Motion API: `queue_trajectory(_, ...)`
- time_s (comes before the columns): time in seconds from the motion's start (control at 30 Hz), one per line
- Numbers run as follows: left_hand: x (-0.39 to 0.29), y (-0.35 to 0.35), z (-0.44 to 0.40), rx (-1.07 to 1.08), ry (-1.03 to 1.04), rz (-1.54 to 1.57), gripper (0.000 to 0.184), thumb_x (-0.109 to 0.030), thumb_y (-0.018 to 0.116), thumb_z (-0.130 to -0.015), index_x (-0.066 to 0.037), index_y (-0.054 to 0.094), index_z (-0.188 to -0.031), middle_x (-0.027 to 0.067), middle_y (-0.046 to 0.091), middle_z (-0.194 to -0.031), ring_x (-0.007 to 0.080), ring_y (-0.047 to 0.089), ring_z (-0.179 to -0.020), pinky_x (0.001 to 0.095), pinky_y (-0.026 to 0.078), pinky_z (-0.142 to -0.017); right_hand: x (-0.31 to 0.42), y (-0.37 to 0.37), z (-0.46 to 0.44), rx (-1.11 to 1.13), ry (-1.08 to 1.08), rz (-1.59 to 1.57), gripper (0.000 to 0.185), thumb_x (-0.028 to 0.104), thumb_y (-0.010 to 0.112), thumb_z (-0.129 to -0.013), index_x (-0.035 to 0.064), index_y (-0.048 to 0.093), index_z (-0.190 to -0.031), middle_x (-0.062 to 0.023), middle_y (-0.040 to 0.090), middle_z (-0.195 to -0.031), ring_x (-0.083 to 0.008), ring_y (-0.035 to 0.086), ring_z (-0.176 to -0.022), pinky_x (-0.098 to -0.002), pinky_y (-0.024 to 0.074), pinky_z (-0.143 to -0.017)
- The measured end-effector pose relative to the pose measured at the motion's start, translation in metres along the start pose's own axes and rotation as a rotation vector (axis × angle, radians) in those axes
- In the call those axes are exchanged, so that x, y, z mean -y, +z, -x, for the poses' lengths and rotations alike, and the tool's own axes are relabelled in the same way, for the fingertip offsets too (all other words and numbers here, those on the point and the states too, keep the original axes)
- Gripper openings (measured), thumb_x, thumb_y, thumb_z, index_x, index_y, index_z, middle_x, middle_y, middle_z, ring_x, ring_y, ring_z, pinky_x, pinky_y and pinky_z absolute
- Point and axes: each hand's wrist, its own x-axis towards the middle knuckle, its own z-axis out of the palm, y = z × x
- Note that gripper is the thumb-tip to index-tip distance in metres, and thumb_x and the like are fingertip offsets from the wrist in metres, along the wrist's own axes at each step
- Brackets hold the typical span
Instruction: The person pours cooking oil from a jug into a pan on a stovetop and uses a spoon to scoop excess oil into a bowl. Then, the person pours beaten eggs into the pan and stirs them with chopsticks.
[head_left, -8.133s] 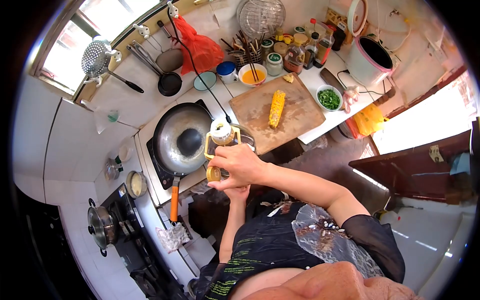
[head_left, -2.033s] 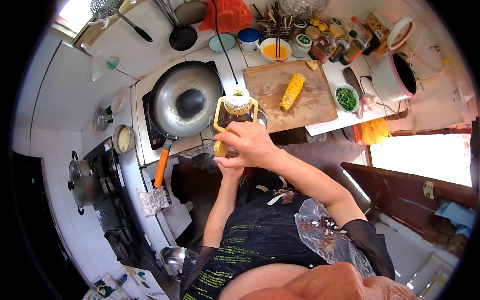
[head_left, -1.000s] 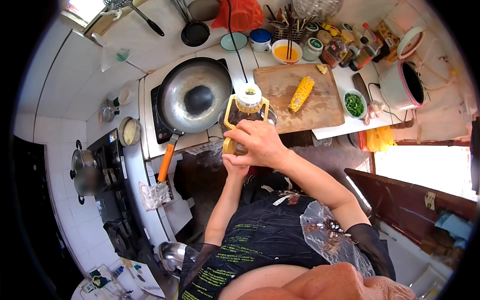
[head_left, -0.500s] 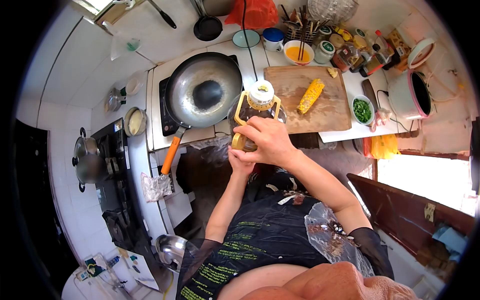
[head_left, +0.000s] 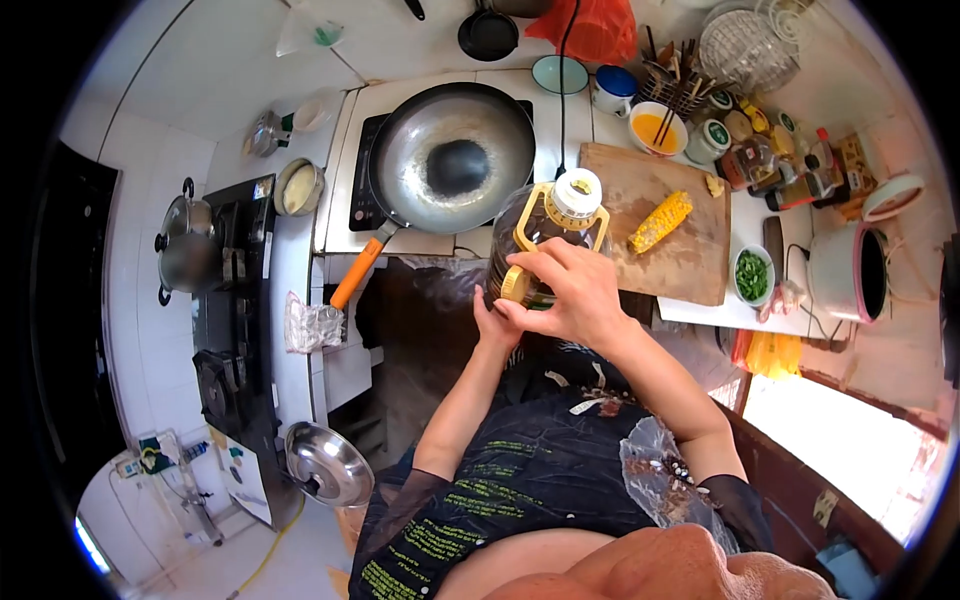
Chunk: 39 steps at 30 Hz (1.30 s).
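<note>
A large see-through oil bottle with a yellow handle and a white neck stands upright in front of me, between the wok and the cutting board. My right hand pinches a round yellow cap between thumb and fingers, beside the bottle. From below, my left hand presses against the bottle's near side; its fingers are partly hidden. Left of the bottle, a wok with an orange handle sits on the induction cooker.
A corn cob lies on the wooden cutting board. Beyond it are a bowl of yellow liquid with chopsticks and several jars. Chopped greens fill a bowl at right. A metal lid is lower left.
The view has turned, so the counter appears shifted right and more of the metal lid shows. Both hands stay at the bottle, and the yellow cap remains in my right fingers.
</note>
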Motion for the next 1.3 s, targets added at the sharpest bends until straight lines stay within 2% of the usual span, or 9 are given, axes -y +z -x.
queue_trajectory(0.2,0.011,-0.023,0.008,-0.03,0.103,-0.238,0.057,-0.05,0.037,-0.092,-0.01,0.037,-0.133,0.0084,0.041,-0.132,0.0231,0.042,-0.123,0.0406,0.037,-0.102,0.006,-0.012,-0.003,0.056,0.02,-0.105,0.04,0.03,0.078,-0.06,0.0091,0.065,-0.091,-0.0052,0.058,-0.076,-0.0207,0.059,-0.062,-0.0287,0.0477,-0.055)
queue_trajectory(0.3,0.0,0.003,0.024,-0.156,0.061,0.02,0.078,-0.062,0.028,-0.086,-0.001,0.037,-0.134,0.0163,0.043,-0.135,0.0315,0.042,-0.124,0.0444,0.031,-0.106,0.017,-0.01,-0.009,0.07,0.017,-0.163,0.038,0.027,0.078,-0.061,0.007,0.066,-0.091,-0.0055,0.059,-0.075,-0.0182,0.06,-0.06,-0.0277,0.048,-0.054)
queue_trajectory(0.67,-0.026,0.045,0.067,-0.481,0.046,-0.043,0.081,-0.066,0.043,-0.082,0.003,0.046,-0.126,0.0183,0.051,-0.127,0.032,0.049,-0.117,0.0421,0.036,-0.102,0.035,-0.027,-0.036,0.097,0.079,-0.361,0.039,0.02,0.079,-0.059,0.0021,0.066,-0.092,-0.0069,0.056,-0.071,-0.0162,0.059,-0.059,-0.0251,0.0473,-0.054)
queue_trajectory(0.8,-0.032,0.045,0.099,-0.463,0.141,-0.082,0.08,-0.064,0.041,-0.084,0.002,0.043,-0.128,0.0182,0.049,-0.129,0.0321,0.048,-0.118,0.0438,0.036,-0.102,0.045,-0.031,-0.043,0.089,0.088,-0.459,0.039,0.02,0.079,-0.059,0.0014,0.066,-0.092,-0.0072,0.056,-0.071,-0.0159,0.058,-0.059,-0.0247,0.0469,-0.054)
queue_trajectory(0.97,-0.056,0.044,0.127,-0.501,0.303,-0.089,0.076,-0.06,0.04,-0.086,0.003,0.041,-0.128,0.0167,0.049,-0.128,0.0303,0.048,-0.117,0.0416,0.036,-0.101,0.055,0.0,-0.057,0.056,0.034,-0.477,0.04,0.027,0.078,-0.06,0.0037,0.067,-0.091,-0.0059,0.055,-0.07,-0.0143,0.055,-0.053,-0.0236,0.0427,-0.046)
queue_trajectory(1.13,-0.087,0.052,0.156,-0.752,0.214,-0.077,0.077,-0.061,0.043,-0.085,0.004,0.042,-0.126,0.0171,0.05,-0.125,0.0291,0.05,-0.115,0.0395,0.038,-0.1,0.062,0.029,-0.066,0.069,0.048,-0.48,0.039,0.03,0.078,-0.059,0.0057,0.067,-0.089,-0.006,0.054,-0.071,-0.0143,0.053,-0.05,-0.0237,0.0412,-0.044)
queue_trajectory(1.2,-0.095,0.065,0.158,-0.763,0.206,-0.096,0.078,-0.063,0.043,-0.084,0.003,0.043,-0.125,0.0173,0.051,-0.124,0.0287,0.051,-0.114,0.0392,0.04,-0.097,0.063,0.041,-0.07,0.067,0.041,-0.494,0.039,0.03,0.078,-0.059,0.0059,0.067,-0.088,-0.0061,0.054,-0.071,-0.0146,0.053,-0.05,-0.0237,0.041,-0.044)
queue_trajectory(1.23,-0.099,0.071,0.158,-0.545,0.269,-0.188,0.068,-0.056,0.041,-0.089,-0.003,0.036,-0.131,0.0129,0.044,-0.129,0.0249,0.043,-0.12,0.0401,0.036,-0.101,0.064,0.046,-0.073,0.069,0.045,-0.496,0.039,0.03,0.078,-0.059,0.0059,0.067,-0.088,-0.0061,0.054,-0.071,-0.0146,0.053,-0.05,-0.0237,0.041,-0.044)
queue_trajectory(1.3,-0.101,0.081,0.159,-0.488,0.317,-0.285,0.064,-0.055,0.039,-0.091,-0.009,0.032,-0.135,0.0095,0.043,-0.13,0.0226,0.045,-0.119,0.0398,0.041,-0.098,0.066,0.053,-0.075,0.108,0.057,-0.485,0.038,0.03,0.078,-0.059,0.0066,0.067,-0.087,-0.006,0.053,-0.071,-0.0151,0.053,-0.05,-0.0241,0.0412,-0.044)
